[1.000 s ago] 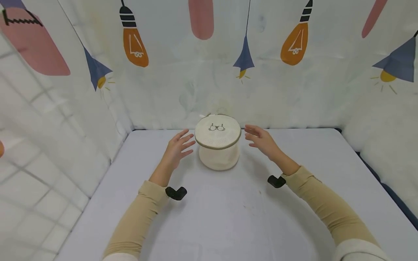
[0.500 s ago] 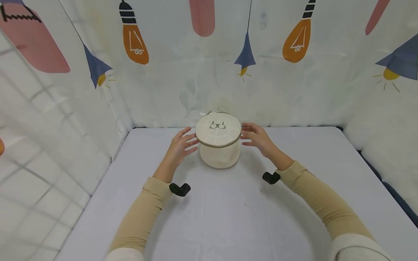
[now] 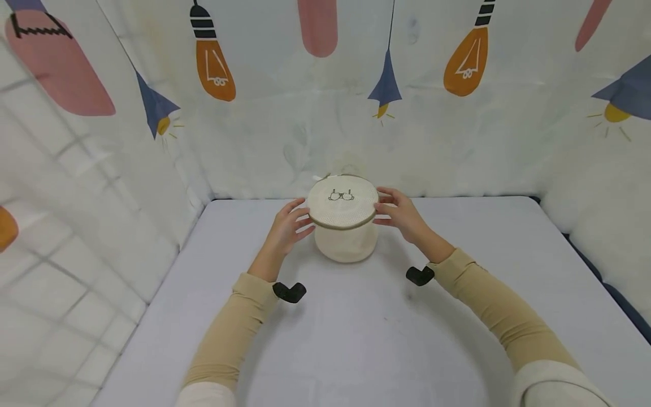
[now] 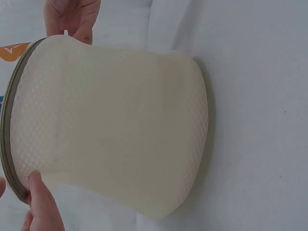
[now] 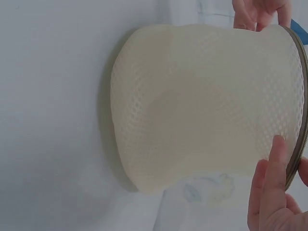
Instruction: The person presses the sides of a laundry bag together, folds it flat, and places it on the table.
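The bag stands upright near the twelve o'clock edge of the table, just in front of the lamp-printed cloth, with a glasses print on its lid. The left hand is at nine o'clock on the bag and the right hand at three, each with fingers spread apart and a fingertip on the mesh beside the zip, though I cannot tell whether either is clamped on the rim. A black block sits at three o'clock of the left cuff, another at nine o'clock of the right
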`<state>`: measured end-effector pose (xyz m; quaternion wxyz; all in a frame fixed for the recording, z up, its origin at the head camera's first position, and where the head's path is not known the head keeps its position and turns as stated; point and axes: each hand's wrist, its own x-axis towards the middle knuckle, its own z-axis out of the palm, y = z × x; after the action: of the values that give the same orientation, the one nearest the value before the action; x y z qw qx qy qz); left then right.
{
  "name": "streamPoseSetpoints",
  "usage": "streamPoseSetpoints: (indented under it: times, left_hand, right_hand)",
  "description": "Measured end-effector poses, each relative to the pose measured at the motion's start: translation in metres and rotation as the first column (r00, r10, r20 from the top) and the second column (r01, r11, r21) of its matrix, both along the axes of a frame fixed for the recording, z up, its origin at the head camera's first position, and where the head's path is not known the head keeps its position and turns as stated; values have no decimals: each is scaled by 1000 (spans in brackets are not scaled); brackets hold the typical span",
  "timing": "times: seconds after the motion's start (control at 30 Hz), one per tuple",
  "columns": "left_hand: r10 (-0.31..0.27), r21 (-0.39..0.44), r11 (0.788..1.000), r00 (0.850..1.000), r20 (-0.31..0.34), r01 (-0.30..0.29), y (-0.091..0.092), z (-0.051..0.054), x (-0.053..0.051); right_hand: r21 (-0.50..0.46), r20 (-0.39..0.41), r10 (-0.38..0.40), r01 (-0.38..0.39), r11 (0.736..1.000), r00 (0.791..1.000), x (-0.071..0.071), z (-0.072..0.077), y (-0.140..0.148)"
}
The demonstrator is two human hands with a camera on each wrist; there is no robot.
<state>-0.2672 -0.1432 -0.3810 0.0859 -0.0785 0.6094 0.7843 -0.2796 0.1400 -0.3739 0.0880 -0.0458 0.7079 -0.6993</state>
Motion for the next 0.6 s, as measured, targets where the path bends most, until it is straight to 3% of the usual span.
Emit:
streamPoseSetpoints:
  times: [0.4,0.6]
  left_hand:
    - [36,19,999,999,13,-36,7,-3,0]
    - [38,27,999,999,-27,-37,11,-3,0]
  right_hand:
    - [-16,87,3,-1,1000,996,0,1,1]
    - [-47,68,-1,4,999,998,2,1,0]
